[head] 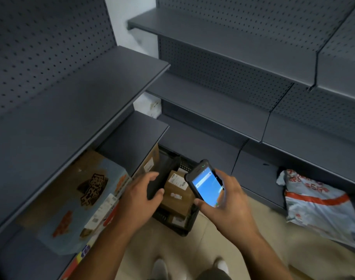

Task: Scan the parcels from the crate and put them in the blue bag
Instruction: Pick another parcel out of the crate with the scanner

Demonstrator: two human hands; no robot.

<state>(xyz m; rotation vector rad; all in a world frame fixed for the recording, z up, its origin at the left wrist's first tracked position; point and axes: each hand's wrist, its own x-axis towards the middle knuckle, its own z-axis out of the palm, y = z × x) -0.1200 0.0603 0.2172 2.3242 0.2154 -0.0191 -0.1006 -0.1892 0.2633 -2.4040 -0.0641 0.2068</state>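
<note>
My right hand (pixel 227 201) grips a black handheld scanner (pixel 205 183) with a lit blue screen, held above the black plastic crate (pixel 178 227) on the floor. My left hand (pixel 140 197) holds a dark flat parcel (pixel 162 176) at the crate's left side, thumb on its lower edge. Brown cardboard parcels (pixel 178 194) with white labels lie inside the crate under my hands. A pale blue-grey bag (pixel 318 207) with orange stripes and print lies on the low shelf at the right.
Dark grey metal shelves (pixel 213 110) with perforated backs rise to the left and ahead. Large printed cardboard boxes (pixel 81 199) sit under the left shelf beside the crate. Beige floor tiles (pixel 203 247) and my shoes show at the bottom.
</note>
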